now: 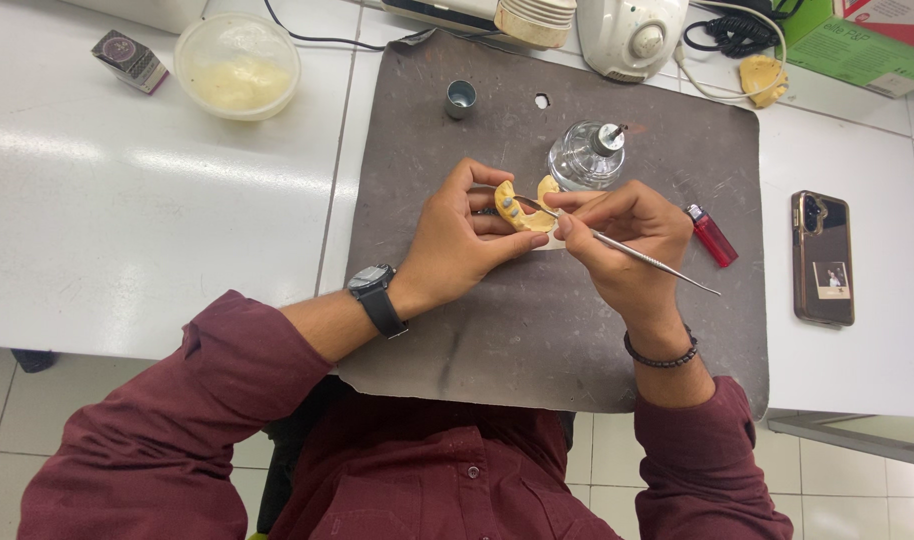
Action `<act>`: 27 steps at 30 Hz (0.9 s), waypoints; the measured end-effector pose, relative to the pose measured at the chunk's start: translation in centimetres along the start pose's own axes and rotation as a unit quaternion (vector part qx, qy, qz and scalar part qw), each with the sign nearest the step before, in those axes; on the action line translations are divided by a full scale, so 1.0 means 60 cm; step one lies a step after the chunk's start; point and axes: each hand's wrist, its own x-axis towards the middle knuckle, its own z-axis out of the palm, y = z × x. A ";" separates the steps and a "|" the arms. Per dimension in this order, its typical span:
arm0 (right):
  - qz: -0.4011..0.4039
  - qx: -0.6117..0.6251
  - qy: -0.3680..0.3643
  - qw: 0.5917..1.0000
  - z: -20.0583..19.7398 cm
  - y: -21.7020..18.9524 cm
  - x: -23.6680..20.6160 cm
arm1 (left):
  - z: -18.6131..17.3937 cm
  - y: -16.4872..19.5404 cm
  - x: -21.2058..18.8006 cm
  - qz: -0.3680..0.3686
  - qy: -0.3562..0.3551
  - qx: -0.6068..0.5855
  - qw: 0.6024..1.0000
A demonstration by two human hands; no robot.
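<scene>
Head view showed my left hand (pixel 457 240) curled over the grey mat (pixel 577 340), its fingers pinching the yellow dental cast (pixel 522 208) from the left. My right hand (pixel 627 240) gripped the metal carving tool (pixel 642 255) like a pen, its long axis running from near right to far left, its tip on the cast.

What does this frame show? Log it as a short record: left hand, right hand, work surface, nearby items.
Left hand: left hand grips a yellow dental cast.
Right hand: right hand holds a thin metal instrument pen-style, tip at the cast.
Work surface: grey mat on a white table.
Nearby items: glass spirit lamp, red lighter, phone, lidded tub.
</scene>
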 end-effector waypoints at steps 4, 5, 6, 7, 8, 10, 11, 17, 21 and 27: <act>0.002 0.022 0.073 0.997 -0.020 0.007 -0.004 | -0.003 -0.001 0.000 0.008 0.002 -0.004 1.000; 0.004 0.031 0.090 0.995 -0.034 0.008 -0.002 | -0.005 -0.001 0.000 0.018 0.002 0.009 1.000; 0.005 0.039 0.106 0.994 -0.047 0.006 0.000 | -0.007 0.000 0.001 0.028 0.003 0.022 0.999; 0.007 -0.010 0.106 0.994 -0.062 0.003 0.000 | -0.008 0.000 0.003 0.029 0.011 0.018 0.999; 0.010 -0.060 0.106 0.992 -0.075 -0.003 -0.001 | -0.010 0.001 0.004 0.028 0.019 0.014 0.999; 0.007 -0.169 0.079 0.982 -0.088 -0.016 -0.007 | -0.014 0.003 0.006 0.025 0.033 0.014 0.999; -0.001 -0.231 0.052 0.972 -0.092 -0.025 -0.014 | -0.015 0.005 0.008 0.025 0.038 0.017 0.999; -0.001 -0.415 0.002 0.910 -0.054 -0.046 -0.078 | -0.023 0.004 0.012 0.025 0.065 0.009 0.998; 0.057 -0.518 -0.013 0.853 -0.029 -0.025 -0.113 | -0.029 -0.001 0.012 0.026 0.064 0.002 0.998; 0.009 -0.478 -0.014 0.878 -0.035 -0.063 -0.096 | -0.028 0.000 0.016 0.037 0.063 -0.007 0.997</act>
